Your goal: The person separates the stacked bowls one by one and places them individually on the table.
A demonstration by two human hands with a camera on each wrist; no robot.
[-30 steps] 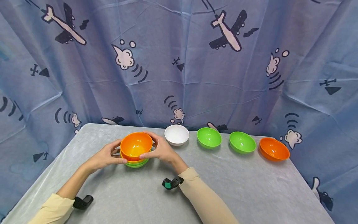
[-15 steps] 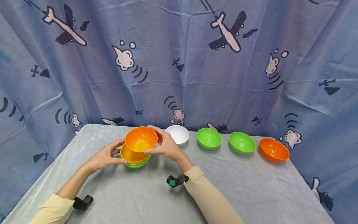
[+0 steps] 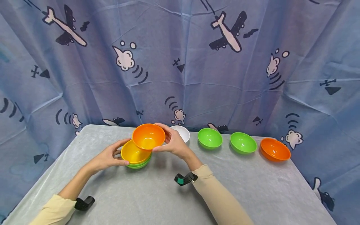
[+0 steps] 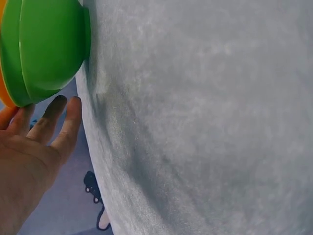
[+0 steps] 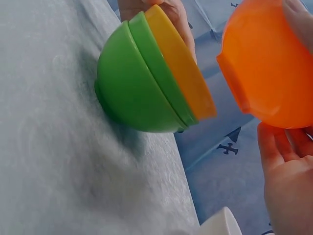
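Note:
My right hand (image 3: 176,144) holds an orange bowl (image 3: 148,137) by its right side, thumb in front and fingers behind. This bowl is lifted above a nested stack and overlaps it in the head view; the right wrist view shows a gap between them. The stack has a yellow bowl (image 3: 133,153) on top of green bowls (image 5: 139,83) and stands on the table. My left hand (image 3: 105,157) grips the stack's left side, thumb at the front and fingers round the back. Fingertips (image 4: 22,115) touch the rim in the left wrist view.
Along the table's back edge stand a white bowl (image 3: 182,133), partly hidden by my right hand, then two green bowls (image 3: 210,139) (image 3: 243,143) and another orange bowl (image 3: 275,150). A blue patterned curtain (image 3: 180,62) hangs behind the grey-covered table (image 3: 140,200).
My right hand has lifted the orange bowl out of the stack, up and to the right, uncovering the yellow bowl. My left hand has stayed at the stack.

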